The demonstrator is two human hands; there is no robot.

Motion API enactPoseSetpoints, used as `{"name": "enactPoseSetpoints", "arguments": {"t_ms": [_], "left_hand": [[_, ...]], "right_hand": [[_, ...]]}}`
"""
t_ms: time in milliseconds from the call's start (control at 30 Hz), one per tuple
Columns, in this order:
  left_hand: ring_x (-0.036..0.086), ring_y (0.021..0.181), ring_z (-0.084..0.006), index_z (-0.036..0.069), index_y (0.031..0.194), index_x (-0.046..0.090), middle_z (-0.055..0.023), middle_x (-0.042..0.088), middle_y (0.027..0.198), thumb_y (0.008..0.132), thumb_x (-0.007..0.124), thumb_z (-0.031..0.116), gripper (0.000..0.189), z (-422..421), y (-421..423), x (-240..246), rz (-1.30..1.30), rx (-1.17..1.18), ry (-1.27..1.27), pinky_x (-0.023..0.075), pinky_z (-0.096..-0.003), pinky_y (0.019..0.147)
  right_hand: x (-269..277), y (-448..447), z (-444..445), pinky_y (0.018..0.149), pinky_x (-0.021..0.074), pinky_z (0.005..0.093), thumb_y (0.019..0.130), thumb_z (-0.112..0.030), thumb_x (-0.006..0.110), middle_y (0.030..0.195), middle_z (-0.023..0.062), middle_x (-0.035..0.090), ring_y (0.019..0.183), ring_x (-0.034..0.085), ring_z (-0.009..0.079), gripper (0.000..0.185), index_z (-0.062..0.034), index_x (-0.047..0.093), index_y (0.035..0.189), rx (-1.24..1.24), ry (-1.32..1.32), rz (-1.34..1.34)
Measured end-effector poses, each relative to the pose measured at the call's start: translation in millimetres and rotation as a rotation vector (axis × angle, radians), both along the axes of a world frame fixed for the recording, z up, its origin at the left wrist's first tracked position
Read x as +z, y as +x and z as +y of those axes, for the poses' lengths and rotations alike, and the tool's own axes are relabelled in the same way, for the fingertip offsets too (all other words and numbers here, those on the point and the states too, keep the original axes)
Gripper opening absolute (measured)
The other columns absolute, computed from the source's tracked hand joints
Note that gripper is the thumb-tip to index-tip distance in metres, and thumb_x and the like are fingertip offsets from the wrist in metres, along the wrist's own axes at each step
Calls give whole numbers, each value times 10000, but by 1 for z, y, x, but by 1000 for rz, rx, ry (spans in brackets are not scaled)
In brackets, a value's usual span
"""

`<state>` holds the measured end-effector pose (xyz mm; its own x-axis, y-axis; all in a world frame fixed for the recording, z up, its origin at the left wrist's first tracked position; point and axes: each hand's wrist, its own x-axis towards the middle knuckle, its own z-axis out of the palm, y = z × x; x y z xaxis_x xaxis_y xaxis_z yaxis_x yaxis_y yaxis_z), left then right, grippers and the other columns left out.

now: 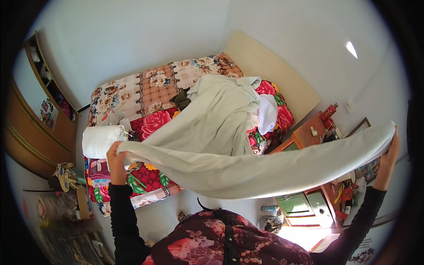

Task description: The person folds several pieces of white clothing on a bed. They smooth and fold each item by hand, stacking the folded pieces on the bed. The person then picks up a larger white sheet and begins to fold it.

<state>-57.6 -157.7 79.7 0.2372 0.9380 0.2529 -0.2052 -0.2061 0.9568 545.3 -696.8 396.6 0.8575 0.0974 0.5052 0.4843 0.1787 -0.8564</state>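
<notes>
A large pale grey-green blanket (225, 132) stretches between my two hands, its near edge sagging in the middle above the floor. My left hand (116, 160) grips one corner beside a white wrapped bundle (102, 140). Out to the far right, my right hand (391, 150) holds the other corner, with arms spread wide. The rest of the blanket lies crumpled over the bed (155, 81), covering part of a red rose-patterned blanket (154, 124). A white cloth (267, 114) and a dark garment (181, 99) show at its sides.
Right of the bed stands a wooden cabinet (296, 208) with green doors, and a red bottle (329, 112) is on its top. A headboard (268, 69) leans along the wall. At left is a wardrobe (29, 132). A bagged bin (270, 223) sits on the floor.
</notes>
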Motion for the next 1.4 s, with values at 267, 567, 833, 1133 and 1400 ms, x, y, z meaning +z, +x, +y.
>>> {"name": "enactPoseSetpoints", "arguments": {"t_ms": [267, 567, 833, 1133, 1400], "left_hand": [[556, 747, -80, 1, 919, 607, -9, 613, 815, 737, 557, 14, 190, 24, -17, 2, 73, 35, 13, 441, -216, 703], [577, 751, -94, 5, 898, 610, -5, 620, 827, 698, 585, 24, 202, -1, 19, 38, 65, -134, 16, 456, -224, 705], [622, 656, -279, 67, 853, 626, -113, 629, 757, 689, 637, 77, 164, -134, 176, 95, 326, -614, 532, 475, -326, 589], [616, 716, -337, 82, 972, 576, -127, 637, 815, 671, 691, 70, 322, -202, 227, 119, 193, -750, 673, 477, -380, 622], [579, 842, -340, 49, 936, 556, -138, 590, 920, 648, 691, 40, 318, -196, 221, 45, 103, -699, 621, 455, -397, 722]], "right_hand": [[-43, 64, -43, 906, 437, 296, 953, -296, 512, 1127, 75, 599, 1032, 550, 165, 359, -28, 570, 1183, -187, -63, 19], [-68, 62, -65, 778, 471, 269, 962, -291, 493, 923, 37, 598, 854, 564, 120, 299, -43, 605, 1086, -199, -50, -93], [-113, -137, 131, 547, 389, 203, 856, -163, 608, 703, -15, 553, 590, 500, 68, 149, -69, 586, 743, 318, -350, -229], [-160, -256, 203, 645, 487, 350, 695, -58, 711, 857, 158, 615, 757, 621, 332, 369, -21, 587, 1040, 861, -971, -395], [-161, -256, 192, 595, 474, 386, 747, -19, 626, 817, 167, 610, 703, 610, 359, 226, 1, 586, 969, 838, -1013, -584]]}}
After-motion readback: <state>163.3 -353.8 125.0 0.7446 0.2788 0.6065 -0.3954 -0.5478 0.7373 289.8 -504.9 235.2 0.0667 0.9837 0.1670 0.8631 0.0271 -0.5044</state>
